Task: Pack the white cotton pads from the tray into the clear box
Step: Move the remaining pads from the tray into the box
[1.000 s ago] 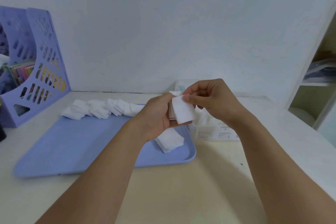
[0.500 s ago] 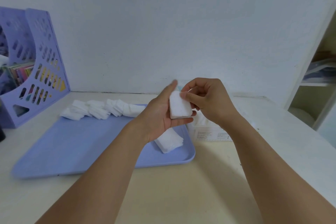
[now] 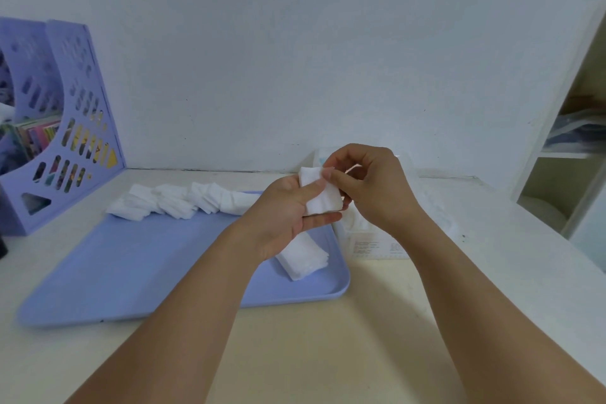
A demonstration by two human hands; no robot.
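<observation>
- Far left edge of the pale tabletop (image 3: 328, 354): a lilac perforated plastic file holder (image 3: 62, 128).
- Flat lilac plastic tray (image 3: 131, 259): a row of loose white cotton pads (image 3: 183, 200) along its back edge, a small pile (image 3: 303, 259) near its front right corner.
- Left hand (image 3: 288, 216), palm up, cradles a stack of white cotton pads (image 3: 323, 195), thumb pressed across it.
- Right hand (image 3: 370, 187) pinches the stack's top right corner, fingers curled.
- Clear plastic box (image 3: 377, 243) touches the tray's right edge, beneath the right hand.

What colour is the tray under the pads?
Light periwinkle blue, plain, no pattern. The tray shows in the head view.
</observation>
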